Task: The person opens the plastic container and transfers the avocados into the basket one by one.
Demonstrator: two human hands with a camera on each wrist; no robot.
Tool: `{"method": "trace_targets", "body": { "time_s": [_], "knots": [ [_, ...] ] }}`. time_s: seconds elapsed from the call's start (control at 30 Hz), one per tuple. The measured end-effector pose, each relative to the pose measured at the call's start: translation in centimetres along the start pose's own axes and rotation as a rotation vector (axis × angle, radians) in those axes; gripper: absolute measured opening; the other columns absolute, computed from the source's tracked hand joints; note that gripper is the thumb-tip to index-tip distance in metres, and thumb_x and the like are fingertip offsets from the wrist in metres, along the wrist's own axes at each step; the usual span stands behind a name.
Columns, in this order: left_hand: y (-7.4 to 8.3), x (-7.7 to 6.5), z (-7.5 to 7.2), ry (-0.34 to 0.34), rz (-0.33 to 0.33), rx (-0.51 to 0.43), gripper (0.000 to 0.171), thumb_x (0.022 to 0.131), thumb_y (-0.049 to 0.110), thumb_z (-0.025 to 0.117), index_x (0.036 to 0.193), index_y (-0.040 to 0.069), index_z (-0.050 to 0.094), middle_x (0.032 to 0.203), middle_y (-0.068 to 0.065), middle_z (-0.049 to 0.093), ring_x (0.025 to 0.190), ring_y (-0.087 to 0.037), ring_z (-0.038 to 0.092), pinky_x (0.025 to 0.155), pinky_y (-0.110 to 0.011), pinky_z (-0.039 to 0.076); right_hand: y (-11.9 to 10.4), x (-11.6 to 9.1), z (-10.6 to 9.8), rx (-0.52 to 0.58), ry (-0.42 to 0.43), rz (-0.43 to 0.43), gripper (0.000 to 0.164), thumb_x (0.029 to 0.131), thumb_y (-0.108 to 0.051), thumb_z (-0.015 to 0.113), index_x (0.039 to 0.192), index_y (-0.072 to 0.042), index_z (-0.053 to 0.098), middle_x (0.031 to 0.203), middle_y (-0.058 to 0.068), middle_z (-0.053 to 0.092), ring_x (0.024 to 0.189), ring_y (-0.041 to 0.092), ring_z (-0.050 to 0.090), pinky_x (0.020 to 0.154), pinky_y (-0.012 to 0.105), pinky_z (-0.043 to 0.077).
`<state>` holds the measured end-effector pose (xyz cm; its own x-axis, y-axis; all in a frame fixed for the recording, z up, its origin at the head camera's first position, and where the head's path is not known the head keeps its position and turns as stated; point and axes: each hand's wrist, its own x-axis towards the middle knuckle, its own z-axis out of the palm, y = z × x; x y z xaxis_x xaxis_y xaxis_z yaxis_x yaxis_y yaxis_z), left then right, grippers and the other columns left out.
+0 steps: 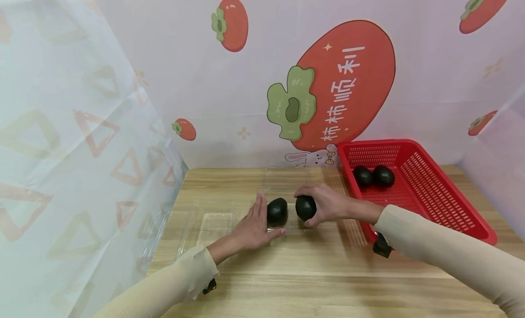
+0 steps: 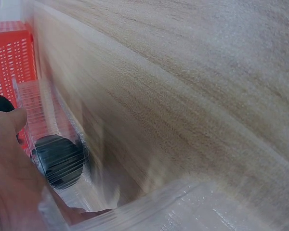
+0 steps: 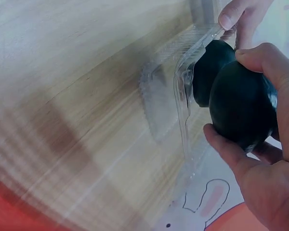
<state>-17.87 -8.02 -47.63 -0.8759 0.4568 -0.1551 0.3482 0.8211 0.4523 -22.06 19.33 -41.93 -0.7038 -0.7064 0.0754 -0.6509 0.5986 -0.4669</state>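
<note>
My right hand (image 1: 324, 203) grips a dark, egg-shaped avocado (image 1: 305, 208) over the right part of a clear plastic box (image 3: 181, 103). In the right wrist view, thumb and fingers wrap around this held avocado (image 3: 242, 103). A second avocado (image 1: 277, 212) sits inside the box, seen through its ribbed wall in the left wrist view. My left hand (image 1: 255, 227) rests at the box's left end with its fingers straight and thumb spread along the front side. The right wrist view shows the left thumb (image 3: 227, 20) touching the box rim.
A red perforated basket (image 1: 451, 204) stands on the right with two avocados (image 1: 373, 176) inside. More clear plastic packaging (image 1: 215, 224) lies left of my left hand on the wooden table (image 1: 295, 281). A patterned sheet (image 1: 246, 90) rises behind the table.
</note>
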Motion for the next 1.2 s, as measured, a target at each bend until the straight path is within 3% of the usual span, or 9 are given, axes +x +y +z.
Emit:
{"method": "trace_targets", "body": {
  "time_s": [0.3, 0.93, 1.2],
  "knots": [
    [-0.3, 0.1, 0.2, 0.0, 0.016, 0.005, 0.117, 0.101, 0.07, 0.055, 0.167, -0.005, -0.005, 0.175, -0.025, -0.009, 0.157, -0.05, 0.02, 0.119, -0.06, 0.036, 0.2, -0.7, -1.3, 0.03, 0.014, -0.011, 0.072, 0.073, -0.036, 0.097, 0.134, -0.008, 0.069, 0.131, 0.008, 0.071, 0.113, 0.024, 0.067, 0.091, 0.038, 0.06],
    [-0.3, 0.2, 0.4, 0.006, 0.01, -0.007, 0.115, 0.1, 0.068, 0.057, 0.167, -0.004, -0.004, 0.176, -0.024, -0.008, 0.157, -0.05, 0.021, 0.119, -0.059, 0.037, 1.4, -2.4, -4.4, -0.027, 0.083, -0.007, 0.074, 0.07, -0.026, 0.098, 0.137, -0.013, 0.069, 0.138, 0.005, 0.068, 0.127, 0.028, 0.062, 0.095, 0.047, 0.059],
    [-0.4, 0.2, 0.4, 0.004, 0.01, -0.009, 0.116, 0.101, 0.07, 0.055, 0.167, -0.003, -0.005, 0.176, -0.024, -0.008, 0.157, -0.051, 0.02, 0.118, -0.06, 0.038, 2.0, -3.1, -5.7, -0.011, 0.097, 0.026, 0.075, 0.07, -0.029, 0.099, 0.137, -0.013, 0.068, 0.14, 0.008, 0.067, 0.125, 0.032, 0.064, 0.09, 0.048, 0.062]
  ]
}}
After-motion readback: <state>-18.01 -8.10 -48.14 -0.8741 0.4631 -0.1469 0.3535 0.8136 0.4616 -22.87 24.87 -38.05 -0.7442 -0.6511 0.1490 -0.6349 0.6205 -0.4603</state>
